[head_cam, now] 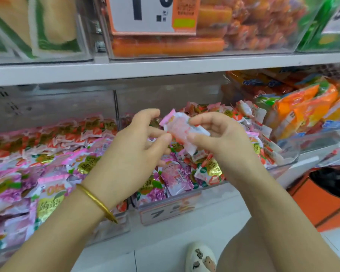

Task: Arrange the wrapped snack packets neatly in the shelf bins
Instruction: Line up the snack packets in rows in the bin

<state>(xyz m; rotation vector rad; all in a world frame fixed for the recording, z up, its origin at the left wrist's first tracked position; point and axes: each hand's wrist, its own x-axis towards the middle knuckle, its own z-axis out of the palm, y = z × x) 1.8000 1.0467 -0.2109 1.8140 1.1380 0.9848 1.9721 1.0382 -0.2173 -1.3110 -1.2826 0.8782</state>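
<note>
A small pink and white wrapped snack packet is held up above the middle shelf bin. My left hand pinches its left edge with thumb and fingertips, a gold bangle on that wrist. My right hand grips its right side between thumb and forefinger. Below both hands the middle bin is full of jumbled pink, purple and red packets. The left bin holds more of the same packets, red ones lined up at its back.
A bin of orange and green packets stands to the right. The upper shelf carries clear bins of orange sausages and a price sign. A shoe and white floor lie below; an orange cabinet is at right.
</note>
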